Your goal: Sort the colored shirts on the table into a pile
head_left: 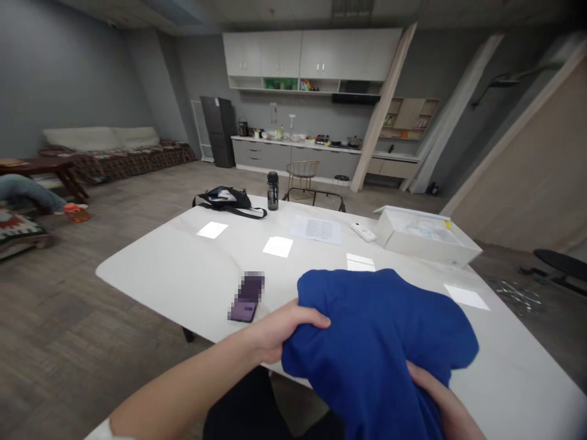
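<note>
A bunched blue cloth (380, 336) lies partly on the near edge of a white table (183, 269) and hangs toward me. My left hand (284, 330) grips its left edge, fingers curled over the fabric. My right hand (440, 397) holds the cloth from the lower right, with fingers closed into the folds and partly hidden. A dark phone (246, 297) rests on the table just left of my left hand.
Farther back on the table are a white open box (426, 235), a remote (363, 231), a printed sheet (317, 230), a black bottle (273, 190) and a black bag (227, 200). A chair (303, 174) stands behind. A sofa (114, 150) lines the left wall.
</note>
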